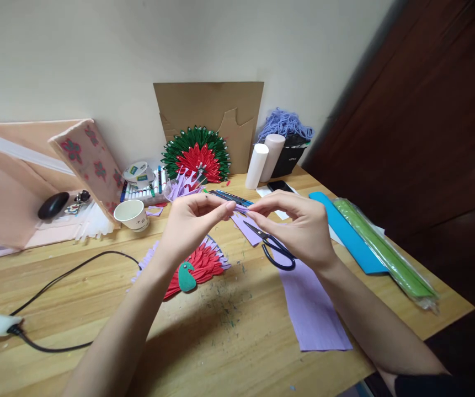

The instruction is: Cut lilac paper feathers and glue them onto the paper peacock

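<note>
Lilac crepe-paper piece (242,209): held by both hands above the wooden tabletop (254,353). Left hand (191,218) narrow, thumb and index finger pinching one end; right hand (301,223) likewise at the other. Exact fold partly hidden by fingers, cannot tell. Apparently fine fingertip shaping: best to pinch lightly, work in small even turns, avoid pulling outward, given likely easy tearing. Lies between facing fingertips, touching both. Just below, nearer right hand: black-handled scissors (278,246), partly over the lilac crepe-paper sheet (314,309). Advisable to steer clear of the blade tips.
</note>
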